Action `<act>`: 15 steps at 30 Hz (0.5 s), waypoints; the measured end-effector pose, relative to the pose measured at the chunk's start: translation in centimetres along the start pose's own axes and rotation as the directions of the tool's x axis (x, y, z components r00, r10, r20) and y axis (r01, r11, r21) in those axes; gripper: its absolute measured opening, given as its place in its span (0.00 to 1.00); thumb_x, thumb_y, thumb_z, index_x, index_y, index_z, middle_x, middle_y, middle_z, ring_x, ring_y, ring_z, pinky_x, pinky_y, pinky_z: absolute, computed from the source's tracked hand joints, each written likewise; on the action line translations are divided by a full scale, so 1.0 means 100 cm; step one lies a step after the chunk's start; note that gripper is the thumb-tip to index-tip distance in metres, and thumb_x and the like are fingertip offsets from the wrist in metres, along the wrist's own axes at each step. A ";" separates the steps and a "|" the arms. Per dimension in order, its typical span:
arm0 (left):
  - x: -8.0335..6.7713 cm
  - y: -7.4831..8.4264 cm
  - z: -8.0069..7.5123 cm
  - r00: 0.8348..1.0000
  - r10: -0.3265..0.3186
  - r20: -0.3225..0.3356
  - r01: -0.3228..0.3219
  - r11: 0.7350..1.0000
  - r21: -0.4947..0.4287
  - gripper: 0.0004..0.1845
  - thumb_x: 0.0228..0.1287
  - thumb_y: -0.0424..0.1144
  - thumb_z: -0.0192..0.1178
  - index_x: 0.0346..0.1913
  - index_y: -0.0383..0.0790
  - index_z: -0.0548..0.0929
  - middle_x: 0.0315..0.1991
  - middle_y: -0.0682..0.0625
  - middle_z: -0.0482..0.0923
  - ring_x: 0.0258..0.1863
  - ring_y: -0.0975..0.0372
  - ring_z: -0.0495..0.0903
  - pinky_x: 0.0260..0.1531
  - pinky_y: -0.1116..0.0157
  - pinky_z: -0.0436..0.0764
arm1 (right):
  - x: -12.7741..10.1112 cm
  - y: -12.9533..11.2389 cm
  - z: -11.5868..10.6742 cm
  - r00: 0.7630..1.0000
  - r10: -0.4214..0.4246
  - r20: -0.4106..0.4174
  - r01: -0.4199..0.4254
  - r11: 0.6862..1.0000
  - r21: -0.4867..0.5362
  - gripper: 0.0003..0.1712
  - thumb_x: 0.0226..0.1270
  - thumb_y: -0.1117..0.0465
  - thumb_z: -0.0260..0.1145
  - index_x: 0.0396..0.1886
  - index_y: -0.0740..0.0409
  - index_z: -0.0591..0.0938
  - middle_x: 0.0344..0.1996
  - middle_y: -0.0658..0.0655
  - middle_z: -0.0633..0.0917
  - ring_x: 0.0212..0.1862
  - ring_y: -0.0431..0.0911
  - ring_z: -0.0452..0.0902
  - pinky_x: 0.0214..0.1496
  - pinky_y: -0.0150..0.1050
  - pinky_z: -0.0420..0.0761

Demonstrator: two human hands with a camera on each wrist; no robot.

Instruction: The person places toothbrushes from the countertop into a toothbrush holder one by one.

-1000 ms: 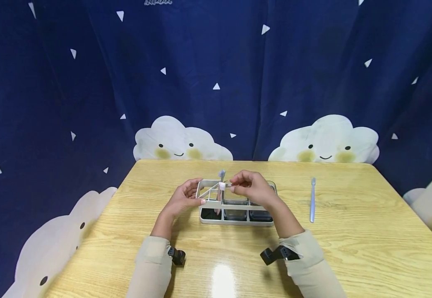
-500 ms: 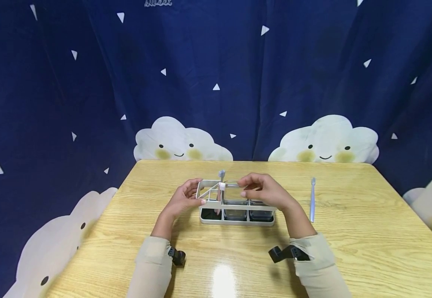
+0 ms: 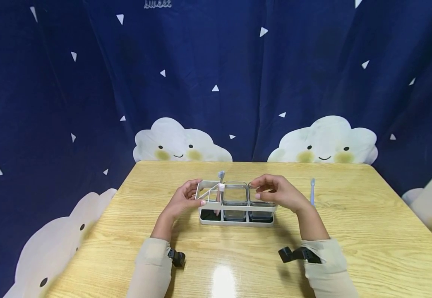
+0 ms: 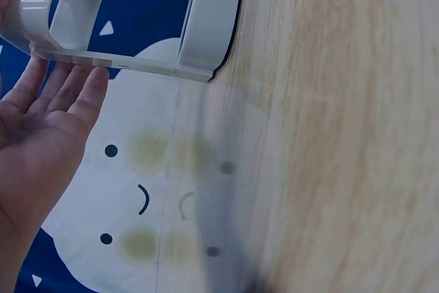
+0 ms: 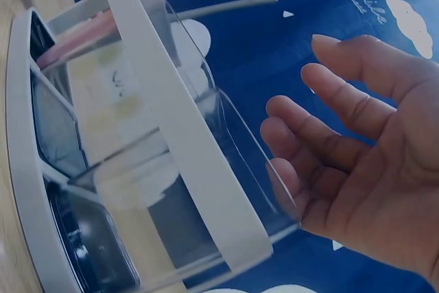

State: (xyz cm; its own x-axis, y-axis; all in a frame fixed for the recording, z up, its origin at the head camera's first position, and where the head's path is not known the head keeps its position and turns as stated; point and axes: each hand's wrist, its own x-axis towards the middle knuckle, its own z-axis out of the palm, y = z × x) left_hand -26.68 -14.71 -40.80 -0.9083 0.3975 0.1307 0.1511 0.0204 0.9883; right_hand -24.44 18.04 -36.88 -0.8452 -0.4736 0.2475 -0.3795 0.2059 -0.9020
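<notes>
Backdrop: dark navy-blue fabric curtain [image 3: 201, 49], lightly creased, printed with small white triangles [image 3: 215, 88] and smiling, yellow-cheeked white clouds [image 3: 169, 134]; before it, pale yellow wood-grain table [image 3: 372, 236]; bright white glare patch [image 3: 223, 282] on its near part

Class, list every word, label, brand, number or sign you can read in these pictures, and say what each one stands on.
"sweet": on the curtain, at the top edge of the head view.
"smile": on the curtain, in the right wrist view.
Second line, under "smile": too small and blurred to read.
Rack, cups: no readable text, label, brand or number.
</notes>
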 end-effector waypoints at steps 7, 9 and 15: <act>-0.001 -0.001 -0.001 1.000 0.003 -0.004 -0.003 1.000 0.008 0.39 0.49 0.21 0.65 0.66 0.26 0.60 0.59 0.31 0.66 0.56 0.48 0.68 0.58 0.54 0.65 | -0.010 -0.001 -0.011 1.000 0.023 -0.018 -0.022 0.999 0.025 0.20 0.58 0.66 0.67 0.50 0.70 0.76 0.45 0.62 0.79 0.44 0.52 0.76 0.39 0.38 0.80; 0.001 -0.006 -0.003 1.000 0.003 -0.005 -0.003 1.000 0.004 0.39 0.49 0.21 0.65 0.66 0.27 0.61 0.59 0.32 0.66 0.57 0.47 0.67 0.59 0.54 0.64 | -0.012 -0.001 -0.014 0.999 0.032 -0.026 -0.031 0.999 0.031 0.20 0.58 0.66 0.67 0.50 0.70 0.76 0.46 0.64 0.78 0.45 0.54 0.75 0.39 0.38 0.80; 0.008 -0.024 -0.008 1.000 0.006 -0.021 -0.006 1.000 -0.013 0.39 0.48 0.21 0.66 0.66 0.33 0.63 0.60 0.35 0.67 0.58 0.45 0.66 0.59 0.54 0.64 | -0.019 0.003 -0.023 0.997 0.062 -0.045 -0.062 0.998 0.019 0.21 0.59 0.66 0.67 0.51 0.70 0.76 0.48 0.72 0.75 0.47 0.58 0.74 0.41 0.39 0.79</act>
State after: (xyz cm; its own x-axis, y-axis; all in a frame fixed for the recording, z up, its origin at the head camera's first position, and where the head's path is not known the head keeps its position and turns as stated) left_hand -28.10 -15.12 -43.04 -0.9154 0.3781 0.1384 0.1520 0.0063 0.9884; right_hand -23.79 20.95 -36.78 -0.8832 -0.4212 0.2062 -0.3195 0.2186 -0.9220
